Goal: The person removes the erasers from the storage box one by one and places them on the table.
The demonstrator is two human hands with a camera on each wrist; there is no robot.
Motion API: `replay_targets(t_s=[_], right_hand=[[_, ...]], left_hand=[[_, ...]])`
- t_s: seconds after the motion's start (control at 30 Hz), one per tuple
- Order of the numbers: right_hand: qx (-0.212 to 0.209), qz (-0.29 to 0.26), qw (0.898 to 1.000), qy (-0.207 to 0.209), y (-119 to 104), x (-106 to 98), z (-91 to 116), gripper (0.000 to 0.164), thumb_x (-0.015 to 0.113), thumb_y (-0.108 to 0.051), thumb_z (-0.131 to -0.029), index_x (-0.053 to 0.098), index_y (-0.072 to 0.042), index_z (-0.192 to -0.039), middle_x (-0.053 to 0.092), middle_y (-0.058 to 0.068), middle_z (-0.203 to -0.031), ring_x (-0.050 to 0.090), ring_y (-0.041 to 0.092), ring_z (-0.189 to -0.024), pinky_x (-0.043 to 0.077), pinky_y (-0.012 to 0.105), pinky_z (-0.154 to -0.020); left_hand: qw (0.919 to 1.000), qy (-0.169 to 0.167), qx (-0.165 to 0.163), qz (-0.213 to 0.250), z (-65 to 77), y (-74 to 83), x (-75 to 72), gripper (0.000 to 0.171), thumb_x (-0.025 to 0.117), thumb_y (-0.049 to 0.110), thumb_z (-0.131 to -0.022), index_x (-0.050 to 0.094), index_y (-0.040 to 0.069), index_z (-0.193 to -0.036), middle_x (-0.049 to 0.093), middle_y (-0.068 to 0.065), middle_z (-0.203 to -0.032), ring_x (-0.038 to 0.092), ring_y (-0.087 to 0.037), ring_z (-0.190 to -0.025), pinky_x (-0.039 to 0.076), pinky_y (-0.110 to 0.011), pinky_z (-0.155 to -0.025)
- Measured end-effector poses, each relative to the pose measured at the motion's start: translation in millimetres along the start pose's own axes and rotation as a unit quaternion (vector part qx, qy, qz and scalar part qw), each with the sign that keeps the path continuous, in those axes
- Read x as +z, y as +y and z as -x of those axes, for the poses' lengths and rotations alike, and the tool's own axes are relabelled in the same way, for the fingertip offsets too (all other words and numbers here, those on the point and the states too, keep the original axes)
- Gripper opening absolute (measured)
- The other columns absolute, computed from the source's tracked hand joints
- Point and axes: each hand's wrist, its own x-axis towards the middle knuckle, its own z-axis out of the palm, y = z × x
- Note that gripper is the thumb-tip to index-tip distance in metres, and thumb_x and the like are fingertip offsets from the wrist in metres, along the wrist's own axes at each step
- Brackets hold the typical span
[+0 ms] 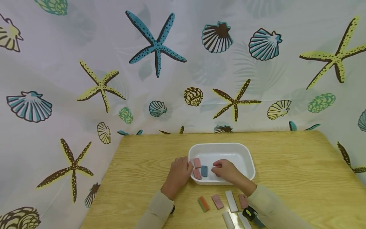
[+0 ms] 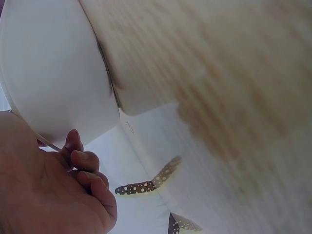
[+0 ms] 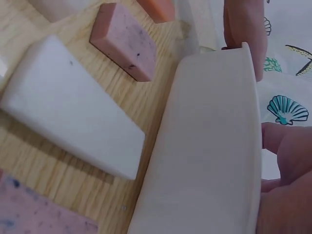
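Observation:
A white rectangular tub (image 1: 240,159) stands on the wooden table. My left hand (image 1: 180,171) holds its left rim; the left wrist view shows the fingers bent at that edge. Inside the tub's left part lie two pink bars (image 1: 197,163) and a blue-grey bar (image 1: 204,171). My right hand (image 1: 226,170) is over the middle of the tub, fingers bent and pointing left toward those bars. In the right wrist view the tub wall (image 3: 204,146) covers the lower part of this hand, and I cannot tell whether its fingertips pinch anything.
In front of the tub lie an orange-and-green bar (image 1: 203,204), a speckled pink bar (image 1: 217,201), several white bars (image 1: 231,201), another pink bar (image 1: 243,201) and a blue-grey bar (image 1: 258,222) partly under the right forearm. A shell-and-starfish curtain (image 1: 177,70) hangs behind the table.

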Motion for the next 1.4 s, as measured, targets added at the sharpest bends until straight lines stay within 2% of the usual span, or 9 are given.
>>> replay_targets(t_s=[0.3,0.47,0.63,0.8,1.0,1.4], right_hand=[[-0.007,0.063,0.998,-0.008,0,18,-18,0.032,0.065,-0.016,-0.080,0.062,0.007,-0.103,0.063,0.006,-0.088,0.058,0.017,-0.080,0.046,0.036,-0.076],[-0.015,0.081,0.997,0.004,-2,27,-27,0.030,0.066,-0.016,-0.080,0.061,0.007,-0.099,0.061,0.008,-0.088,0.055,0.019,-0.081,0.046,0.038,-0.076],[-0.037,0.097,0.994,0.021,-9,36,-32,0.027,0.068,-0.016,-0.078,0.060,0.007,-0.091,0.060,0.008,-0.082,0.055,0.019,-0.075,0.046,0.036,-0.071],[-0.041,0.127,0.991,0.027,-14,42,-34,0.023,0.070,-0.014,-0.078,0.060,0.005,-0.085,0.058,0.008,-0.076,0.052,0.018,-0.069,0.044,0.032,-0.064],[-0.036,0.132,0.990,0.022,-18,44,-34,0.018,0.068,-0.011,-0.077,0.058,0.003,-0.081,0.055,0.006,-0.072,0.050,0.018,-0.065,0.041,0.030,-0.059],[-0.044,0.128,0.991,0.020,-19,45,-31,0.021,0.070,-0.010,-0.073,0.058,0.004,-0.082,0.055,0.006,-0.072,0.050,0.018,-0.066,0.043,0.031,-0.061]], left_hand=[[1.0000,0.003,0.003,-0.002,1.0,1.5,-1.4,0.025,0.035,0.030,-0.098,0.043,0.016,-0.079,0.044,0.004,-0.072,0.041,-0.018,-0.071,0.031,-0.035,-0.066],[1.0000,0.001,0.002,-0.005,0.6,1.6,-1.3,0.025,0.035,0.030,-0.098,0.043,0.016,-0.079,0.044,0.004,-0.073,0.040,-0.018,-0.071,0.031,-0.035,-0.067],[0.9999,0.011,0.010,-0.006,1.0,2.3,-3.1,0.025,0.037,0.029,-0.098,0.042,0.015,-0.078,0.042,0.003,-0.070,0.039,-0.017,-0.068,0.031,-0.034,-0.065],[0.9998,0.016,0.012,-0.005,1.4,4.3,-6.0,0.024,0.038,0.027,-0.097,0.043,0.015,-0.077,0.041,0.003,-0.070,0.039,-0.017,-0.068,0.032,-0.034,-0.064],[0.9997,0.017,0.012,-0.011,0.7,2.7,-6.6,0.025,0.037,0.028,-0.097,0.043,0.014,-0.077,0.040,0.003,-0.070,0.039,-0.017,-0.067,0.032,-0.033,-0.064],[0.9997,0.018,0.014,-0.010,1.0,0.5,-3.8,0.024,0.037,0.027,-0.097,0.043,0.014,-0.077,0.040,0.003,-0.069,0.038,-0.017,-0.067,0.031,-0.033,-0.063]])
